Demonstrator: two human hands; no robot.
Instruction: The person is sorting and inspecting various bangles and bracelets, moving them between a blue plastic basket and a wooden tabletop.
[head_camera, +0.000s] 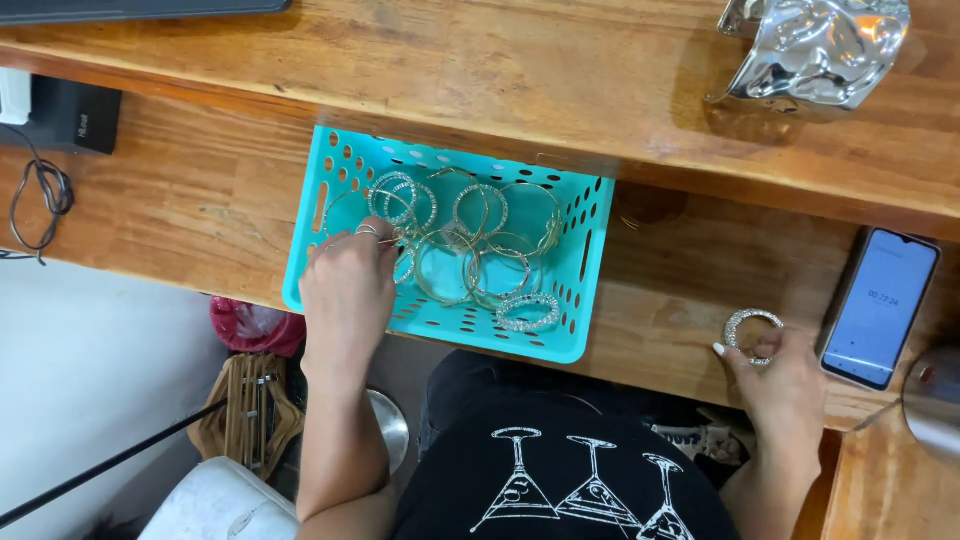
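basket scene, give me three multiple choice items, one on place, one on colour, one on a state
1. Where is the left hand?
A. in the basket
B. on the phone
C. under the desk

2. What colour is the basket?
A. red
B. turquoise
C. black

3. What state is the phone screen in?
A. dark
B. cracked
C. lit

Answers: 1 A, its fingers reach among the bangles inside; 2 B, its perforated walls are turquoise; 3 C, the screen glows pale while the right hand holds a sparkly hoop beside it.

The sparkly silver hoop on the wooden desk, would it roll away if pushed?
Probably not: the sparkly silver hoop lies flat, so it would likely slide. Its thin ring looks stiff and light. The right hand touching it should steady it.
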